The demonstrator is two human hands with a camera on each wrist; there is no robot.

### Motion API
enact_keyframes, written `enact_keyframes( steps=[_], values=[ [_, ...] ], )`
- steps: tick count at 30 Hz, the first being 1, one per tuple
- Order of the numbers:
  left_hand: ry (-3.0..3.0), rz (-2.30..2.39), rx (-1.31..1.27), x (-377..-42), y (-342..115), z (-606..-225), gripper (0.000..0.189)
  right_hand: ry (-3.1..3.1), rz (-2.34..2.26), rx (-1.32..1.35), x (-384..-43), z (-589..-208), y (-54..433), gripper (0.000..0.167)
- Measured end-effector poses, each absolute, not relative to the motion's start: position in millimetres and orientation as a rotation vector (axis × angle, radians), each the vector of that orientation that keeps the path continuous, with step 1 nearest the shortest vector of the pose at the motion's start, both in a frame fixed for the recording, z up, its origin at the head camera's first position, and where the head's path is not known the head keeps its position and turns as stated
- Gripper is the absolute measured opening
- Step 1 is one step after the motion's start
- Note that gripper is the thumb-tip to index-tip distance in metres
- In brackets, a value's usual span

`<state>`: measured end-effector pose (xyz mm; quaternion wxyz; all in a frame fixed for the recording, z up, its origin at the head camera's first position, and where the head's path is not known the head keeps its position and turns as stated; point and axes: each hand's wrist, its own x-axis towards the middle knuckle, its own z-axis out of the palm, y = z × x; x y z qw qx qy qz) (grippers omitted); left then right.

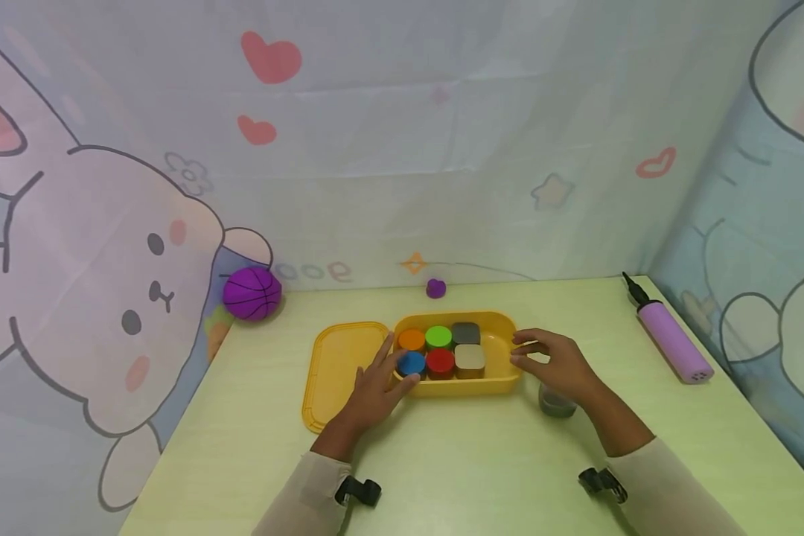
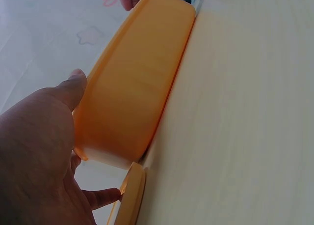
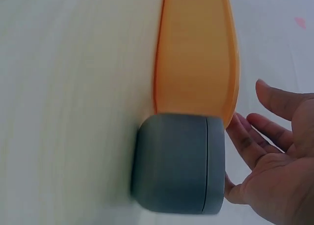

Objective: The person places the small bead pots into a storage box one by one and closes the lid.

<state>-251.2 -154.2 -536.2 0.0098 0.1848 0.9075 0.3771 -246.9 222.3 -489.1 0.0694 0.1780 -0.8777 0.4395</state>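
Note:
A yellow box (image 1: 500, 387) holds several small pieces with orange, green, blue, red, dark grey and beige tops. At its left end, my left hand (image 1: 374, 391) rests with spread fingers, its thumb against the rim in the left wrist view. The little finger of that hand touches the flat yellow lid (image 1: 340, 380). Beside the box's right end is my right hand (image 1: 554, 365), fingers loosely bent with fingertips right at the rim and nothing held. A rounded dark grey container (image 3: 174, 163) sits just under the right hand, close to the box.
A purple ball (image 1: 252, 294) lies at the back left corner of the table. Behind the box is a small purple object (image 1: 435, 288). A purple hand pump (image 1: 673, 341) with a black nozzle lies along the right edge. A printed cloth backdrop (image 1: 402, 149) hangs behind the table.

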Motion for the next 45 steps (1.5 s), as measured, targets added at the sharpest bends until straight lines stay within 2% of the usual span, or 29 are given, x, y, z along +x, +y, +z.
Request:
enact_keyframes(
  steps=[12, 22, 35, 45],
  values=[
    [2.824, 1.185, 0.564, -249, -152, -533, 0.069, -2.604, 1.378, 0.57, -234, -490, 246, 0.043],
    [2.83, 1.185, 0.555, -250, -152, -533, 0.069, -2.543, 1.371, 0.725, -235, -501, 282, 0.034],
    [2.838, 1.17, 0.55, -251, -153, -530, 0.068, -2.67, 1.819, 0.874, -238, -523, 317, 0.058],
    [2.826, 1.196, 0.567, -248, -152, -529, 0.067, -2.673, 1.946, 1.012, -239, -535, 329, 0.065]
  ],
)
